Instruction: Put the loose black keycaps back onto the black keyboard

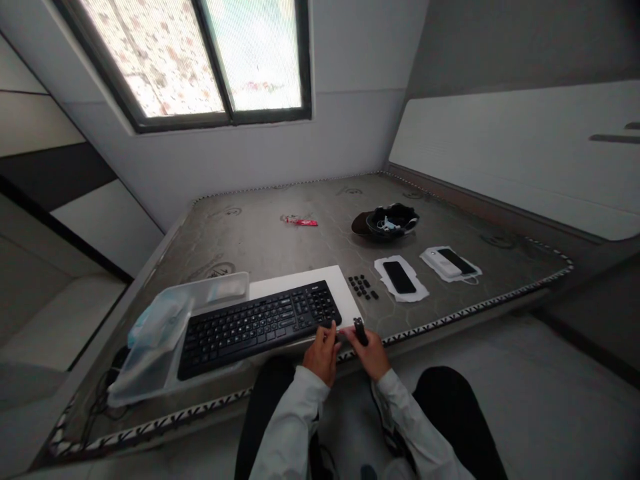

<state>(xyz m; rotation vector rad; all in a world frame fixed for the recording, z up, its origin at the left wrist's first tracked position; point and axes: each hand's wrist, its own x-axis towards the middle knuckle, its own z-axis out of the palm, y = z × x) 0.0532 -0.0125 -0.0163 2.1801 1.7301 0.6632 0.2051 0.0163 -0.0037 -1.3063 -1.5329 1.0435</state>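
A black keyboard (260, 320) lies slantwise across a clear plastic tray and a white sheet (310, 275). Just off its right front corner is my left hand (323, 353), its thumb and fingers pinched together; whatever they may hold is too small to make out. My right hand (369, 352) is closed around a narrow black tool (360, 331) that stands up from the fingers, its exact kind unclear. The fingertips of both hands are close together over the mattress edge. Several loose black keycaps (363, 287) sit in rows to the right of the white sheet.
The clear plastic tray (145, 370) holds pale bluish packets. Rightward lie a phone (400, 277) on white paper and a white device (447, 262) beside a dark one. Behind are a dark cap (385, 223) and a red packet (303, 222). Cables (103, 400) run at the left.
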